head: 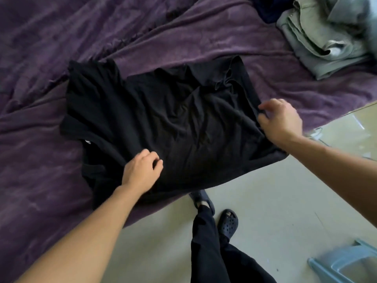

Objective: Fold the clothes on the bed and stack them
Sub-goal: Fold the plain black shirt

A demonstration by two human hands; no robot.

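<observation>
Head view: black shirt (173, 123) on bed (61, 37), pinched by left hand (141, 172) at 7 o'clock, right hand (279, 117) at 3 o'clock.

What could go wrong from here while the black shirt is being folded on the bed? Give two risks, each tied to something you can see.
1. A corner of the black shirt overhangs the edge of the bed just below the right hand, so it might slide towards the floor.
2. The shirt's middle is rumpled, so folding it now would probably press the wrinkles in.
</observation>
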